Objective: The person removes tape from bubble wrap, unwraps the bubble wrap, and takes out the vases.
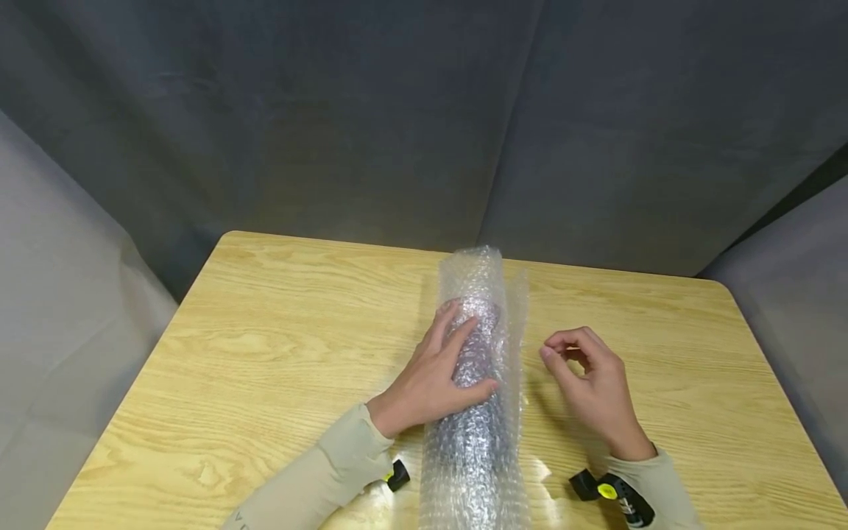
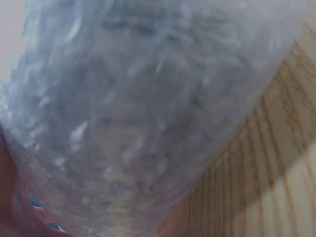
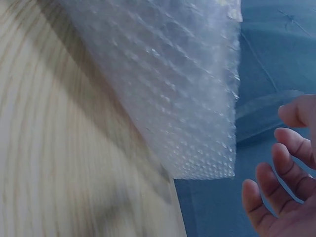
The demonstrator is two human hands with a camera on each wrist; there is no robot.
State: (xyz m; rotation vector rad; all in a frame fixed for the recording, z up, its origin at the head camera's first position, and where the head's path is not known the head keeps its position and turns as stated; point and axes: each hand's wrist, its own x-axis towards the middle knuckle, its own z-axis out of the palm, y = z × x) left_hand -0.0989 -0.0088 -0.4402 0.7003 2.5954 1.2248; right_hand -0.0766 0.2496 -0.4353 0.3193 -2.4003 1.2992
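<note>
A long roll of clear bubble wrap [image 1: 473, 456] lies lengthwise on the table, its far end close to the back edge. Something dark and purplish shows faintly through the layers; its kind is hidden. My left hand [image 1: 430, 379] rests over the left side and top of the roll with fingers spread. In the left wrist view the bubble wrap [image 2: 148, 98] fills most of the picture. To the right of the roll, apart from it, my right hand [image 1: 592, 383] has thumb and forefinger brought together. In the right wrist view a clear strip like tape [image 3: 261, 116] runs from these fingers.
The wood-grain table [image 1: 278, 346] has rounded back corners. Dark grey curtain [image 1: 371, 132] hangs right behind it, with paler cloth at both sides. A loose edge of the wrap [image 1: 519, 316] stands out along the roll's right side.
</note>
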